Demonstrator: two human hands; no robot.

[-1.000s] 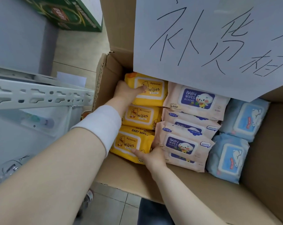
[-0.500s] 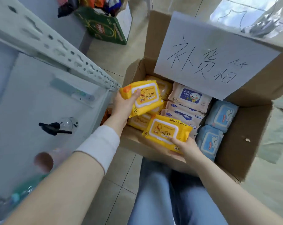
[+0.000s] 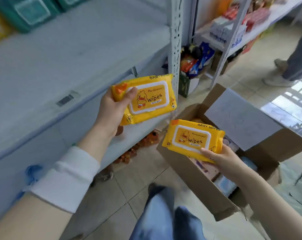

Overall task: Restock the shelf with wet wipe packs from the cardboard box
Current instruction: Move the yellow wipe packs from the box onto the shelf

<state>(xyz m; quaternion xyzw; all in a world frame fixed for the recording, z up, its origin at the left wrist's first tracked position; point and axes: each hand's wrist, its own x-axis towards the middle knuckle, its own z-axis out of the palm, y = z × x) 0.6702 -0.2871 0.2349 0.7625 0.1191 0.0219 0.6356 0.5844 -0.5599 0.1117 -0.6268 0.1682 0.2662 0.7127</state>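
My left hand [image 3: 112, 110] grips a yellow wet wipe pack [image 3: 146, 99] with a duck on its label, held up in front of the white shelf board [image 3: 63, 54]. My right hand [image 3: 222, 158] holds a second yellow wipe pack [image 3: 191, 139] from below, over the open cardboard box [image 3: 190, 174] on the floor. Inside the box I see pink and blue packs, partly hidden by the pack, my hand and a white paper sheet [image 3: 240, 122] on the flap.
Green and yellow packs [image 3: 23, 11] lie at the back of the shelf, upper left. A perforated white upright [image 3: 174, 40] stands beside the shelf. Snack bags fill the racks beyond. Another person's legs [image 3: 292, 66] stand at the right. My own legs [image 3: 164, 215] are below.
Both hands have lifted a yellow pack each out of the box and carried them up towards the shelf. My view has swung from the box up to the shelf.
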